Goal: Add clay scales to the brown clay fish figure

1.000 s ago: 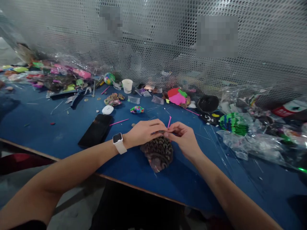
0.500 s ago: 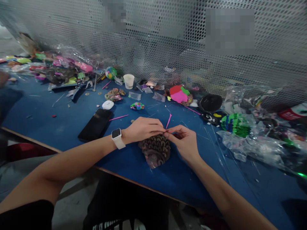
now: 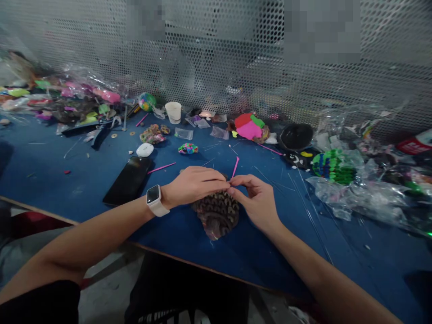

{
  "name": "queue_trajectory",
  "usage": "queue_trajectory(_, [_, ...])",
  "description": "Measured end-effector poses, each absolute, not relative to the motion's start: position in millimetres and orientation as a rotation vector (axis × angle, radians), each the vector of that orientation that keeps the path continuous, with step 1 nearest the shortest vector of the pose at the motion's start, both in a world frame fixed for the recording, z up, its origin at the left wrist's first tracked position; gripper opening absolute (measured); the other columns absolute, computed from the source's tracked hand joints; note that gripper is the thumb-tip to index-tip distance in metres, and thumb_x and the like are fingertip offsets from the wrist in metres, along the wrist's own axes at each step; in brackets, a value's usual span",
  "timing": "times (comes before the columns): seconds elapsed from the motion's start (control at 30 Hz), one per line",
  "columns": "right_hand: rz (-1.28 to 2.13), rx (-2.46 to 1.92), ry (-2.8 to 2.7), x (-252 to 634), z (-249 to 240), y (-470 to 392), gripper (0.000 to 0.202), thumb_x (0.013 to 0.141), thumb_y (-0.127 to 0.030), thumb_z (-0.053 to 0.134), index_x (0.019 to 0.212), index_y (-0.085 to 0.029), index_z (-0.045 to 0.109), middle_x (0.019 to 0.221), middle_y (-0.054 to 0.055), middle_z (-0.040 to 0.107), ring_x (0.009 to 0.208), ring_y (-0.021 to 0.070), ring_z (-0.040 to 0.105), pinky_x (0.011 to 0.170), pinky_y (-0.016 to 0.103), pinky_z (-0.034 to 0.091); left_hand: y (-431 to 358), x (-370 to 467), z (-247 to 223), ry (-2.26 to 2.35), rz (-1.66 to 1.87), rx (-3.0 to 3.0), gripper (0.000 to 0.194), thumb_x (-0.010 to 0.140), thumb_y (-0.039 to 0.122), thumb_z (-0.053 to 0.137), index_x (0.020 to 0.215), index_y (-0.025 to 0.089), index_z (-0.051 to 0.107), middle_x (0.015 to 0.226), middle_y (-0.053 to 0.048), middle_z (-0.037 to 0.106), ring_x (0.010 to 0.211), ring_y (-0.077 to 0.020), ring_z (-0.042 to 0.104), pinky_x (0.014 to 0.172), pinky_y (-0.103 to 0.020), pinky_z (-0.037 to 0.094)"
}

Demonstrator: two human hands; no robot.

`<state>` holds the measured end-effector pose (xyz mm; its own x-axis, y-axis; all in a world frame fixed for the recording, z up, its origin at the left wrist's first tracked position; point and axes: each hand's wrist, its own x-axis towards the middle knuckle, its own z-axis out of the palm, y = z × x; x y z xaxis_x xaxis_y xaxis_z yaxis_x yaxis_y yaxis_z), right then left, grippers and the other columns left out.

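A brown modelling-clay piece, covered in rows of small curled bits, lies on the blue table in front of me. Over its far part reaches my left hand, its fingers held together and the tips meeting those of the other hand. My right hand is closed in a pinch at the clay's upper right edge; whatever sits between the fingertips is too small to make out. Just beyond the hands lies a pink plastic tool. My left wrist wears a white watch.
Left of the clay lie a black phone, a white case and another pink stick. Farther back are a paper cup, a multicoloured lump and a pink-red-green piece. Plastic wrap covers the right side. A perforated metal screen stands behind.
The view has shifted slightly, so the things on the table sit a little farther left. Both hands keep their fingertips together at the clay's edge.
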<state>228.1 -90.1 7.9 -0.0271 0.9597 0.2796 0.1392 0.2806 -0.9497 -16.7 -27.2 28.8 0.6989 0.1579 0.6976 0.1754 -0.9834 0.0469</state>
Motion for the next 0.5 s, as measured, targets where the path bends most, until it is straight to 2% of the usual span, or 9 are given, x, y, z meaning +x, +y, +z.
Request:
queue_trajectory(0.1, [0.898,-1.06,-1.492,228.5,7.9,-90.2,0.012,0.091,-0.043,0.093,0.096,-0.033,0.089,0.11,0.006,0.089,0.115,0.0307,0.082,0.109,0.052,0.063,-31.3,-12.0,29.9,-0.284,-1.26,-2.85,0.021,0.118,0.023,0.059,0.124,0.021,0.079,0.113,-0.007,0.086,0.108,-0.0164,0.084,0.096,-0.025,0.068])
queue_trajectory(0.2, [0.876,-1.05,-1.449,228.9,8.7,-89.2,0.012,0.086,-0.042,0.098,0.088,-0.034,0.089,0.104,0.006,0.088,0.107,0.0299,0.083,0.103,0.049,0.064,-35.1,-8.2,33.1,-0.344,-1.261,-2.798,0.021,0.12,0.025,0.056,0.121,0.02,0.076,0.112,-0.006,0.086,0.102,-0.0141,0.084,0.091,-0.023,0.068])
queue_trajectory(0.33, [0.918,-1.063,-1.392,230.0,11.4,-88.1,0.02,0.076,-0.041,0.105,0.081,-0.033,0.087,0.098,0.004,0.087,0.1,0.0289,0.083,0.099,0.047,0.063,-34.7,-10.2,35.7,-0.318,-1.133,-2.758,0.022,0.12,0.028,0.057,0.13,0.018,0.073,0.115,-0.007,0.086,0.099,-0.0158,0.084,0.089,-0.027,0.071])
queue_trajectory(0.5, [0.97,-1.049,-1.483,234.1,13.0,-85.7,0.022,0.075,-0.043,0.105,0.08,-0.031,0.087,0.1,0.006,0.088,0.105,0.0309,0.083,0.103,0.049,0.063,-33.1,-13.4,32.9,-0.268,-1.054,-2.795,0.021,0.119,0.021,0.056,0.129,0.017,0.074,0.116,-0.009,0.087,0.106,-0.0181,0.085,0.091,-0.029,0.071])
